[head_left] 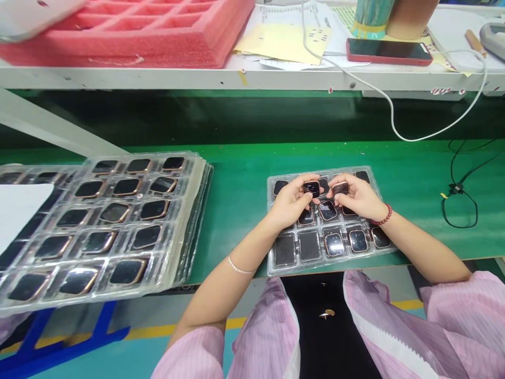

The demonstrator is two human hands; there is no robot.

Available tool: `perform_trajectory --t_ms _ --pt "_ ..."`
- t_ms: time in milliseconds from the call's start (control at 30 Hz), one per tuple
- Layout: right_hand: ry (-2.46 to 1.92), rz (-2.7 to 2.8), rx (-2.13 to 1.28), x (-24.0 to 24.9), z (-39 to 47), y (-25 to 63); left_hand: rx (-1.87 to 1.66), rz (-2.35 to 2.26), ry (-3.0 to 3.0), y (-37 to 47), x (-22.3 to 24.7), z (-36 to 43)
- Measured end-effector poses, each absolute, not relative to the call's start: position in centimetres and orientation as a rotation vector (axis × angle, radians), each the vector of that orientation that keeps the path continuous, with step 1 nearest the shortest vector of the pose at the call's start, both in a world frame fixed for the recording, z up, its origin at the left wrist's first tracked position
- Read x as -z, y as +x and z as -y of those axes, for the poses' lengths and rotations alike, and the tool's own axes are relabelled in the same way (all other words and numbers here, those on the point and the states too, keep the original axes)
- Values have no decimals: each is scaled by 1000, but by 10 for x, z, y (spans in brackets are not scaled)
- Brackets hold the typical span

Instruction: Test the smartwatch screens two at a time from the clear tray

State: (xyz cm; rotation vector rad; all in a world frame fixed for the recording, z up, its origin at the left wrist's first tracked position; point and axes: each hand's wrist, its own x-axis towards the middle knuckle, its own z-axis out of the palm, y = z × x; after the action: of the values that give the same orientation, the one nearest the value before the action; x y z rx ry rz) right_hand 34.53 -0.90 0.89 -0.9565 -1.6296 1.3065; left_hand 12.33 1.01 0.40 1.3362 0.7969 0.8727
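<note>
The left hand grips one watch case between thumb and fingers, its dark face turned up toward the camera. The right hand pinches a second watch case the same way, level with the first and a little apart from it. Both cases are held over the far half of a clear plastic tray, whose compartments hold more dark-faced watch cases. In the near row, the two compartments at the left end show only dark bottoms, and three watches lie to their right.

The tray's near edge lies along the front edge of the green table, so there is little table on that side. Beyond its far edge a band of bare green runs back to the shadow under the white shelf. To its left, a bare strip of table separates it from a tall stack of filled trays; to its right the surface is open as far as a looped black cable.

On the shelf above are pink foam, papers and a phone. A white cord hangs below the shelf's front edge, well apart from the hands.
</note>
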Motion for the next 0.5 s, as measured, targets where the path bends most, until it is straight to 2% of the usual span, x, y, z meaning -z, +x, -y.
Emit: perform_trajectory --t_ms 500 --pt "-964 1642 -1271 -10 10 345 -863 -788 1393 123 -2 -9"
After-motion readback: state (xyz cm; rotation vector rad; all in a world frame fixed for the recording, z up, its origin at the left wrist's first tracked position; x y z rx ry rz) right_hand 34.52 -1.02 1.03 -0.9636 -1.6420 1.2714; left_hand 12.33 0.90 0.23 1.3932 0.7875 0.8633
